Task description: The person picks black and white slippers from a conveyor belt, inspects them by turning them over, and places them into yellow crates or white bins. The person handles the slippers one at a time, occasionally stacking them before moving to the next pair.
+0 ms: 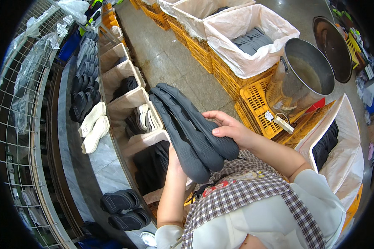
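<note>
Three or so dark grey shoe soles (189, 135) are held side by side in front of my checked apron, their long edges turned up. My left hand (175, 162) closes round the near left side of the bundle, its fingers mostly hidden beneath. On the other side, my right hand (228, 128) grips the rightmost sole, with thumb and fingers at its edge. Just left of the bundle, a lined bin (147, 139) holds white and dark soles. A pair of cream-white soles (96, 124) lies on the grey marble-look counter (112, 164).
Black slippers (122, 207) lie on the counter's near end, with rows of dark footwear (85, 89) further along. A wire rack (25, 103) borders the left. At right, a large metal pot (293, 83) stands on a yellow crate (253, 103), near a lined crate of grey soles (253, 41).
</note>
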Demonstrator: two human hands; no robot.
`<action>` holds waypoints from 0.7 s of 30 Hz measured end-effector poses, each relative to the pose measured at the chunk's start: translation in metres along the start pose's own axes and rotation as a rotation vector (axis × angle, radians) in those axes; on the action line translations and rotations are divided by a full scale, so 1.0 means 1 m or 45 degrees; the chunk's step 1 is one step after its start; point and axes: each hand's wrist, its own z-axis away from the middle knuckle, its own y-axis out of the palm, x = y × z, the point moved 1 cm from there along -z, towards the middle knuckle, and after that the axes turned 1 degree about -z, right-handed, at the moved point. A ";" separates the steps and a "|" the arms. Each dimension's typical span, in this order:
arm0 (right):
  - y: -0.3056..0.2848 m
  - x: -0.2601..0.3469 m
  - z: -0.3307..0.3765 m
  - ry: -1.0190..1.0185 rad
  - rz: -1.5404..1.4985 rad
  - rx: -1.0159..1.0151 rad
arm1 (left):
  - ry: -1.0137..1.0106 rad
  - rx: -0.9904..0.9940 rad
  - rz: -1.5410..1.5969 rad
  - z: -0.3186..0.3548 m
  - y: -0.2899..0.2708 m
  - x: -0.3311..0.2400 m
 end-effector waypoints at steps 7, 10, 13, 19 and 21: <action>0.004 0.000 -0.006 0.048 -0.044 0.052 | 0.059 0.052 0.026 0.008 0.003 0.000; 0.007 -0.001 -0.008 0.067 -0.022 0.050 | 0.071 -0.029 0.010 0.011 0.002 -0.002; 0.010 -0.002 -0.010 0.074 -0.007 0.081 | 0.084 -0.041 0.025 0.013 -0.002 -0.002; 0.010 -0.005 -0.018 0.091 0.005 0.112 | 0.070 -0.007 0.240 0.012 -0.024 -0.003; 0.008 -0.010 -0.021 0.130 0.000 0.096 | 0.091 0.013 0.228 0.012 -0.032 -0.007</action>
